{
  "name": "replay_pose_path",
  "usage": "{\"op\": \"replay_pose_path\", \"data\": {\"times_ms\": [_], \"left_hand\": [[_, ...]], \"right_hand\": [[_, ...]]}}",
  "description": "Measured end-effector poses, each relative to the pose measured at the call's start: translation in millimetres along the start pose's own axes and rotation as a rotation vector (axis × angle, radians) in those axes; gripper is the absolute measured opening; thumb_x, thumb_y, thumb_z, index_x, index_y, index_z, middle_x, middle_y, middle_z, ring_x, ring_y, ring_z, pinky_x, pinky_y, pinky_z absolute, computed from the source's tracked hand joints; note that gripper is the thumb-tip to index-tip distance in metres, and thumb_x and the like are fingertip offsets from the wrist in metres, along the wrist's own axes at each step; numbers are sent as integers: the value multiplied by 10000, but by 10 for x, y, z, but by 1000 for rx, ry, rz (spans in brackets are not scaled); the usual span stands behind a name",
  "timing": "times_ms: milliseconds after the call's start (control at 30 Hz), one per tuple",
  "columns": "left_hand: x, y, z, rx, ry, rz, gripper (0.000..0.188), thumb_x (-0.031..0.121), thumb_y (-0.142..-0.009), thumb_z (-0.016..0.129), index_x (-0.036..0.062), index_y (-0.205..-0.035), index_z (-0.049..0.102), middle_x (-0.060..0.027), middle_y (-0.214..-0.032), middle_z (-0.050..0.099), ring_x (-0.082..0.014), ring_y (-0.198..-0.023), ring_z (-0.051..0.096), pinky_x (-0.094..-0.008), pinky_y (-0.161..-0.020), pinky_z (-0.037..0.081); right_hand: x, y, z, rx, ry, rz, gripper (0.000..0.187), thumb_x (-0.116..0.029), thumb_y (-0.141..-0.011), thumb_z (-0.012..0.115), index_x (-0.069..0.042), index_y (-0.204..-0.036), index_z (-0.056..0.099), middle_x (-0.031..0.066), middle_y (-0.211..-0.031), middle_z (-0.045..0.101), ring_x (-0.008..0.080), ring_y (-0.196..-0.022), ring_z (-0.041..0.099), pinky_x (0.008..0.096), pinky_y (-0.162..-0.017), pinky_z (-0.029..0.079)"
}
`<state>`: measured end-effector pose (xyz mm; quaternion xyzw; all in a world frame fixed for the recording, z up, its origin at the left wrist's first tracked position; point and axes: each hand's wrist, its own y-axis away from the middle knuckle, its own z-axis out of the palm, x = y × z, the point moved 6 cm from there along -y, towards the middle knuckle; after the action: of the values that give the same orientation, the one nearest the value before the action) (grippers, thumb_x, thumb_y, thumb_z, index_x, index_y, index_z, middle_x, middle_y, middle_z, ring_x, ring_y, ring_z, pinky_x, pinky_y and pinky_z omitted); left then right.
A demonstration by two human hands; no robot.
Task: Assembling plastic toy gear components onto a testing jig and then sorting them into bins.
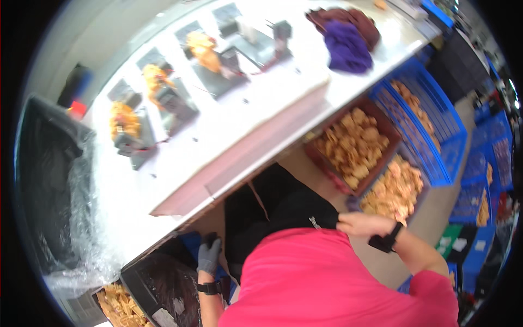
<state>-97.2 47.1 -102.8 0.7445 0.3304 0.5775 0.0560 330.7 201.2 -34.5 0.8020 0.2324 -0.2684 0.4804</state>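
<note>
My right hand [362,224] is bare, with a black watch at the wrist, and its fingers are closed on the edge of the black trousers [299,204] at my right hip, by a zip. My left hand [208,255], in a grey glove with dark fingertips, hangs low beside my left thigh. Its fingers look loosely stretched, with nothing visible in them, though blur softens the detail. Just left of it are a blue surface [190,243] and a black plastic-lined bin [166,283]. Neither hand touches the white worktable [180,163] in front of me.
Several grey-black fixtures [177,111] stand on the table, some bearing orange-brown pieces [202,49]. Purple and brown cloths [348,46] lie at its far right. A brown crate [389,128] and a blue crate [455,131] hold tan pieces. A black lined tub [52,180] stands left.
</note>
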Motion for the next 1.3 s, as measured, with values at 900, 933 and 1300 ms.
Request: {"op": "replay_pose_path", "data": {"times_ms": [900, 933, 1300], "left_hand": [[1988, 899, -262, -78, 26, 290, 259, 117, -917, 646, 109, -1176, 647, -153, -1087, 657, -346, -931, 634, -471, -852, 512], [2002, 881, -227, -88, 36, 285, 259, 117, -917, 646, 109, -1176, 647, -153, -1087, 657, -346, -931, 634, -471, -852, 512], [2316, 1012, -572, 271, 76, 417, 276, 197, -1017, 494, -10, -1162, 605, -129, -1070, 649, -217, -969, 604, -343, -868, 493]], "right_hand": [[-3631, 873, -1035, -665, -1061, -1475, 750, -679, -936, 405, 28, -1170, 493, 146, -1124, 525, 244, -1042, 530, 372, -902, 424], [-3626, 882, -1003, -734, -1092, -1143, 794, -723, -891, 452, 20, -1169, 477, 126, -1085, 529, 231, -1014, 539, 360, -901, 424], [-3167, 606, -674, -950, -1209, -1134, 675, -582, -882, 617, 30, -1144, 506, 141, -1179, 502, 221, -1040, 538, 333, -852, 452]]}}
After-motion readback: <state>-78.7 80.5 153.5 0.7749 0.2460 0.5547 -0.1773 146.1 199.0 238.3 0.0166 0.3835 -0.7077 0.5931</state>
